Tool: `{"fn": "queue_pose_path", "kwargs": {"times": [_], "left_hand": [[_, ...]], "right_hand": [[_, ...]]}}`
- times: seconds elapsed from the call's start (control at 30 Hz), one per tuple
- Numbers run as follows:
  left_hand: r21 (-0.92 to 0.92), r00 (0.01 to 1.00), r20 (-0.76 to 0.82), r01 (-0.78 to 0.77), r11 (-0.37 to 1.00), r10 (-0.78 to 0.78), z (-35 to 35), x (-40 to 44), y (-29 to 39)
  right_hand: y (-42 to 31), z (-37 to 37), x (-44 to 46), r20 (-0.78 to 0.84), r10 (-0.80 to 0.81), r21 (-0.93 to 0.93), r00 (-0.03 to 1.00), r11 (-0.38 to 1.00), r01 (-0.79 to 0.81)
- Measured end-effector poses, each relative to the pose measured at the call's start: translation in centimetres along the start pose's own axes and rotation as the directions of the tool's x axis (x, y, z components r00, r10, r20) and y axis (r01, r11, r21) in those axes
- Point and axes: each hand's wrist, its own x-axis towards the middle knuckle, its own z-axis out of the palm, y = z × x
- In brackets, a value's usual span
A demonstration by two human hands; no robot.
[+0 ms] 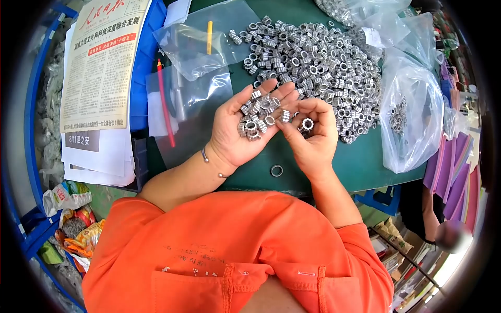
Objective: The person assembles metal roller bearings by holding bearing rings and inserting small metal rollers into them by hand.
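Across a green tabletop (pixel 360 167), a heap of toothed metal rings (pixel 318 73) suggests most work is left. The left hand (pixel 235 136)'s grip lies open, the right hand (pixel 317 140)'s curls nearly closed; the first cups a handful of rings (pixel 257 110), the second a single ring (pixel 302 125).

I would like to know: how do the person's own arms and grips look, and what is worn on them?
The left grip and right grip are both ungloved. Short, bright orange fabric sleeves leave the forearms bare. A thin, open, silver-coloured bangle with ball ends circles the left wrist; the right wrist shows none.
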Motion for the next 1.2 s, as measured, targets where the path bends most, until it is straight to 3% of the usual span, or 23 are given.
{"fn": "queue_pose_path", "kwargs": {"times": [0.27, 0.3, 0.33, 0.37, 0.4, 0.47, 0.5, 0.53, 0.6, 0.67, 0.73, 0.8, 0.87, 1.1, 1.13, 1.2], "left_hand": [[-0.069, 1.0, -0.017, 0.009, 0.998, -0.01, 0.0, 0.0, 0.1], [-0.068, 1.0, -0.019, 0.008, 0.998, -0.009, 0.0, 0.0, 0.1], [-0.081, 1.0, -0.01, 0.012, 0.997, -0.013, 0.1, 0.0, 0.1], [-0.093, 1.0, 0.0, 0.016, 0.996, -0.016, 0.1, 0.0, 0.1], [-0.092, 1.0, 0.0, 0.013, 0.996, -0.014, 0.1, 0.0, 0.1], [-0.073, 1.0, 0.017, 0.018, 0.997, -0.017, -0.1, 0.0, 0.1], [-0.052, 0.999, 0.029, 0.025, 0.998, -0.024, -0.3, 0.1, 0.1], [-0.051, 0.999, 0.027, 0.027, 0.998, -0.025, -0.4, 0.1, 0.1], [0.053, 0.999, 0.03, -0.026, 0.998, 0.025, -0.5, 0.2, 0.0], [0.088, 0.999, 0.025, -0.046, 0.995, 0.044, -0.6, 0.3, 0.1], [0.055, 0.998, 0.053, -0.032, 0.998, 0.029, -0.5, 0.3, 0.1], [0.065, 0.998, 0.055, -0.034, 0.997, 0.03, -0.5, 0.3, 0.2], [0.041, 0.999, 0.05, -0.024, 0.999, 0.022, -0.5, 0.2, 0.2], [0.027, 0.998, 0.065, -0.01, 1.0, 0.008, -0.6, 0.1, 0.3], [0.039, 0.997, 0.07, -0.014, 0.999, 0.011, -0.6, 0.2, 0.3], [0.051, 0.997, 0.075, -0.017, 0.999, 0.013, -0.6, 0.2, 0.3]], "right_hand": [[-0.1, -0.6, -0.3, 0.022, -0.183, -0.028, 0.983, 0.983, 0.184], [-0.7, -1.0, -0.2, 0.038, 0.081, 0.258, 0.996, 0.962, -0.088], [-1.0, -1.5, -0.2, 0.128, 0.322, 0.507, 0.938, 0.792, -0.341], [-0.3, -2.4, 0.1, 0.278, 0.281, 0.718, 0.918, 0.574, -0.393], [-0.6, -2.6, 0.4, 0.304, 0.264, 0.727, 0.915, 0.556, -0.402], [0.1, -2.9, 0.1, 0.289, 0.255, 0.386, 0.923, 0.851, -0.356], [-1.3, -1.5, 0.4, 0.158, 0.253, 0.009, 0.954, 0.966, -0.258], [-0.7, -0.9, 0.5, 0.187, 0.038, -0.214, 0.982, 0.977, 0.003], [-1.4, -0.1, 0.3, 0.183, 0.144, -0.397, 0.973, 0.916, -0.061], [-1.2, 0.1, 0.4, 0.188, 0.126, -0.411, 0.974, 0.911, -0.039], [-0.4, 0.1, 0.5, 0.192, -0.099, -0.263, 0.976, 0.953, 0.148], [-0.7, 0.5, -0.3, 0.18, -0.074, -0.253, 0.981, 0.96, 0.119], [-0.5, 0.9, -1.1, 0.068, 0.052, -0.09, 0.996, 0.995, -0.046], [-0.1, 1.1, -1.3, 0.021, -0.096, -0.023, 0.995, 0.995, 0.096], [-0.1, 0.8, -1.1, 0.022, -0.095, -0.023, 0.995, 0.995, 0.096], [0.0, 0.1, -0.6, 0.198, -0.303, -0.326, 0.932, 0.876, 0.355]]}}
